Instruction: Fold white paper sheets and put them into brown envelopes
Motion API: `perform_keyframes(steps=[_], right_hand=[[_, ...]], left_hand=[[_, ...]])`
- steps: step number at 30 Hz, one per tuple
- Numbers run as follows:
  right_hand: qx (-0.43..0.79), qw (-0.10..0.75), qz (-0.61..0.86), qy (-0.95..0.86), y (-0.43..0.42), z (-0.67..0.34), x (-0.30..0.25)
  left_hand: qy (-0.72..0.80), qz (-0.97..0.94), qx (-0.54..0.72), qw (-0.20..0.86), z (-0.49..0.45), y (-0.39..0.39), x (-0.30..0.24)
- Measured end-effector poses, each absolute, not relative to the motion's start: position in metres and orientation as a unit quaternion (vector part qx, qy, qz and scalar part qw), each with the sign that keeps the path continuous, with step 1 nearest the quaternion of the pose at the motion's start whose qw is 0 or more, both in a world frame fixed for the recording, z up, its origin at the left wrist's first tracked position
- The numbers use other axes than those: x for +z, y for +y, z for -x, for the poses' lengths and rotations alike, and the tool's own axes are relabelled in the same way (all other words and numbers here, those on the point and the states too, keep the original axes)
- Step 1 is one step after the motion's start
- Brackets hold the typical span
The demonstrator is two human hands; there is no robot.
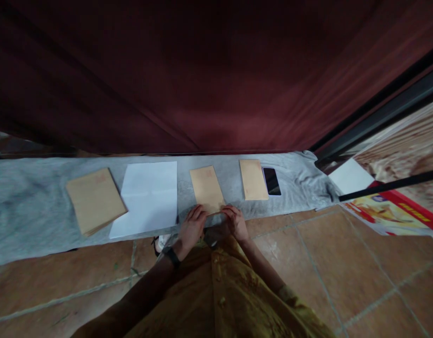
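A brown paper envelope lies in front of me on a grey cloth-covered surface. Its near edge is pinched at both corners: my left hand closes on the left one and my right hand on the right one. A faint reddish mark shows near its far end. To the left are sheets of white paper, overlapped by a stack of brown envelopes. Right of my hands lies another brown envelope, with a dark-screened phone beside it.
A dark red curtain hangs behind the narrow surface. On the right are a dark metal bar, a white sheet and a red and yellow printed package. Tiled floor lies below the near edge.
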State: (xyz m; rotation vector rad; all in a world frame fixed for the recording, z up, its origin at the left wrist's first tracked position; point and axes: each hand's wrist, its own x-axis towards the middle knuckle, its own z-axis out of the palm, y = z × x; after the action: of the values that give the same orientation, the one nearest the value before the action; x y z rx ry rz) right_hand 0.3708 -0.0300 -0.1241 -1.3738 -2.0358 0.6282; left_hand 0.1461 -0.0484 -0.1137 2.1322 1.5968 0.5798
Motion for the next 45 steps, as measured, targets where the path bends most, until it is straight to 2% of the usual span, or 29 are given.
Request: perform_keyframes(steps=[12,24,31,36,42,45], right_hand=[[0.17,0.21,0.54,-0.797,-0.02,-0.364,-0.12],[0.164,0.222,0.573,-0.772,-0.013,-0.357,-0.125],[0.153,0.218,0.591,-0.762,-0.014,-0.353,-0.118],[0.127,0.199,0.559,-0.795,-0.026,-0.346,-0.116],[0.134,0.157,0.432,-0.878,-0.052,-0.33,-0.115],[0.133,0.16,0.463,-0.862,-0.057,-0.331,-0.119]], left_hand=[[0.616,-0.736,0.22,0.177,-0.153,-0.048,-0.104],[0.614,-0.761,0.18,0.104,-0.153,-0.046,-0.103],[0.508,-0.852,0.103,0.073,-0.157,-0.058,-0.113],[0.503,-0.856,0.094,0.076,-0.161,-0.066,-0.128],[0.494,-0.862,0.082,0.072,-0.158,-0.069,-0.134],[0.502,-0.858,0.095,0.063,-0.159,-0.071,-0.134]])
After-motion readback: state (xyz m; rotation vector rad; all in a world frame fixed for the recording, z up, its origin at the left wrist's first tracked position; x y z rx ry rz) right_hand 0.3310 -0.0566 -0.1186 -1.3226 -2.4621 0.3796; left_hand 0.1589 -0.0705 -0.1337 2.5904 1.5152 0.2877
